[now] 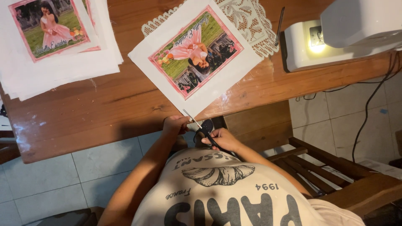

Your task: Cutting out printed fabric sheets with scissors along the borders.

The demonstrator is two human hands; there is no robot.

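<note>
My right hand [222,138] grips black scissors [201,125], blades at the near corner of the printed sheet [197,54]; my left hand [175,124] pinches that edge. I'd keep the sheet taut and cut parallel to the pink border.

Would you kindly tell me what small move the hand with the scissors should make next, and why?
Probably close the scissors for a short snip along the white margin. The right hand has the open blades at the near corner of the printed sheet, and the left hand steadies that corner over the table edge.
</note>
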